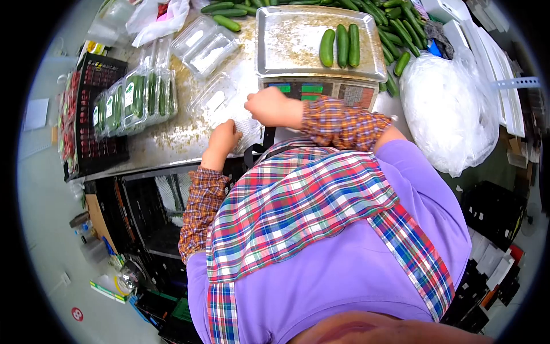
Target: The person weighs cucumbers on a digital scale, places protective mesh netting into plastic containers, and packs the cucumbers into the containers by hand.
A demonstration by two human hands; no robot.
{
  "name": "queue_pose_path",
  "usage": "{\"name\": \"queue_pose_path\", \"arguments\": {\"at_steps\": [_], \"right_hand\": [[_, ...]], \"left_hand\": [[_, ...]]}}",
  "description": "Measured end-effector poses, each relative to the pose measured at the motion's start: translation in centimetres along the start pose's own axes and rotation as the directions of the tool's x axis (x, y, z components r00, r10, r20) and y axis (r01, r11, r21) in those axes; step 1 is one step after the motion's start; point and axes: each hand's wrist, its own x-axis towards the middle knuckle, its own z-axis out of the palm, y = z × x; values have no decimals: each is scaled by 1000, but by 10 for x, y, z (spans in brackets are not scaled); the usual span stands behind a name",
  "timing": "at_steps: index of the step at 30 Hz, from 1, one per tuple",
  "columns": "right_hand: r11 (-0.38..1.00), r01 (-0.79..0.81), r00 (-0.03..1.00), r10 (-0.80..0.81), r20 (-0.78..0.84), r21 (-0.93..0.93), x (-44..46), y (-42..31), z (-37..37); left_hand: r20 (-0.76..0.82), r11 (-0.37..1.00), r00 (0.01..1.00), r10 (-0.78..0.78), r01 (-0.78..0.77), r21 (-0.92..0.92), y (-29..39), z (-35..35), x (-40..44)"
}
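Note:
My left hand point(224, 139) is closed at the near edge of the work table, its fingertips pinching the side of a white, textured padding sheet point(248, 131). My right hand point(270, 108) is curled shut just above the sheet, in front of the scale; what its fingers hold is hidden. Just beyond my hands lies an open, clear plastic clamshell box point(213, 97). On the metal pan point(292, 49) of the weighing scale point(344, 92) rest three cucumbers point(342, 46), side by side.
Packed clamshells of cucumbers point(137, 100) stand at left, beside a black crate point(100, 109). More clear boxes point(205, 46) lie behind. Loose cucumbers point(401, 26) are heaped along the back and right. A bulging white plastic bag point(450, 109) sits right of the scale.

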Motion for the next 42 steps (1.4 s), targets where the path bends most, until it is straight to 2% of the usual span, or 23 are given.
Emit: {"name": "queue_pose_path", "arguments": {"at_steps": [1,2,3,4,5,6,7,8,9,10,12,13,14,16,22,23,27,30,32,33,36,37,42], "right_hand": [[997,-32,999,34,-35,67,-12,6,-25],[973,-129,983,151,-104,193,-25,17,-48],[959,-166,937,226,-265,230,-40,35,-69],[923,-281,878,358,-319,263,-56,56,-92],[842,-463,822,525,-223,276,-70,79,-121],[758,-578,705,650,-283,302,-84,107,-132],[718,-691,641,664,-385,88,-99,142,-135],[674,-735,587,690,-423,79,-114,176,-130],[678,-735,595,653,-469,11,-128,204,-121],[631,-775,590,722,-361,-4,-133,212,-123],[588,-792,575,809,-120,164,-130,220,-120],[549,-796,542,834,-103,257,-127,218,-112],[512,-817,529,848,-6,264,-121,220,-110],[493,-838,517,854,53,236,-113,215,-112],[479,-833,509,859,45,277,-115,213,-112],[505,-811,544,837,64,297,-115,210,-114],[609,-781,601,793,-96,141,-85,203,-97],[653,-758,651,755,-81,-4,-56,184,-81],[698,-712,695,716,65,-76,-48,151,-95],[709,-688,724,684,-89,-153,-48,148,-83],[725,-678,735,672,-88,-122,-50,153,-80],[735,-677,736,676,-23,-38,-55,151,-90],[714,-696,718,692,-77,-80,-50,166,-76]], "left_hand": [[2,1000,1000,12,-12,6,-3,2,2],[4,1000,1000,7,-7,-5,-4,1,3],[7,1000,1000,0,0,-16,-5,1,3],[11,1000,1000,-10,10,-28,-4,1,2],[5,999,1000,-9,9,-33,-4,0,2],[3,999,1000,-14,14,-30,-3,0,2],[2,999,1000,-19,19,-27,-2,0,3],[-2,999,1000,-23,23,-22,-1,1,3],[-22,1000,1000,-20,19,-24,-4,4,4],[-18,999,1000,-26,25,-39,-6,4,4],[-8,997,999,-38,37,-68,-7,4,4],[-11,997,999,-35,34,-73,-6,3,3],[-16,997,1000,-26,25,-73,-7,4,3],[-24,998,1000,-6,4,-69,-9,5,4],[-50,994,998,-26,21,-106,-6,5,-1],[-53,993,998,-23,16,-113,-7,5,-2],[-65,995,998,-17,11,-99,-9,7,1],[-65,995,998,-21,14,-100,-11,8,2],[-68,994,998,-16,9,-106,-10,8,2],[-68,994,998,-16,9,-109,-9,7,3],[-79,993,997,-15,5,-119,-9,7,2],[-88,993,996,-10,-1,-118,-10,8,1],[-95,991,995,-22,9,-133,-12,10,2]]}}
